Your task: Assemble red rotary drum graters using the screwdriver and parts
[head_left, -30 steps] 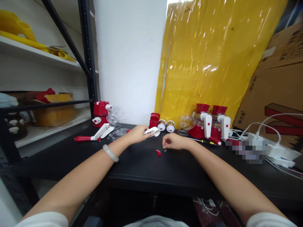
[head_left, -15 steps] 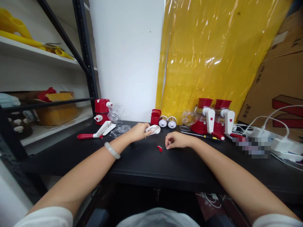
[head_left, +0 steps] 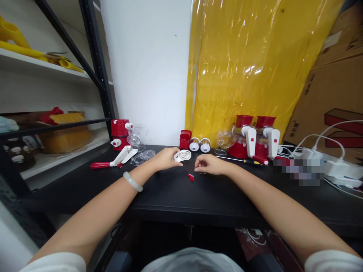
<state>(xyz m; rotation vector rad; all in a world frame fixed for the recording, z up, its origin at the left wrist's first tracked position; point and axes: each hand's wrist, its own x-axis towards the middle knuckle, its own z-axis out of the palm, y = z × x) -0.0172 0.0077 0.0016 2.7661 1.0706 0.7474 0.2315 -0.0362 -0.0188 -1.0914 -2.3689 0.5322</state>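
Observation:
My left hand (head_left: 167, 159) grips a white plastic crank part (head_left: 183, 155) with a round hollow end, between thumb and fingers, a little above the black table (head_left: 167, 196). To its right, my right hand (head_left: 209, 164) hovers with its fingers curled together; whether something tiny is in them is hidden. Small thin metal pieces (head_left: 202, 173) lie on the table beneath that hand. Between the two hands sits a little red plastic piece (head_left: 191, 178) with a metal bit by it.
Red and white hand-crank grinders (head_left: 242, 141) stand at the right rear, near a screwdriver (head_left: 234, 159). A red-handled white crank (head_left: 115, 161), clear plastic parts (head_left: 143, 157) and a red housing (head_left: 120, 133) are at left. Two round metal-rimmed drums (head_left: 200, 144) stand behind; white cables (head_left: 326, 151) lie right.
My right hand has risen slightly and moved left, and thin metal pieces now show beneath it. My left hand has turned the white part a little. The view has shifted slightly.

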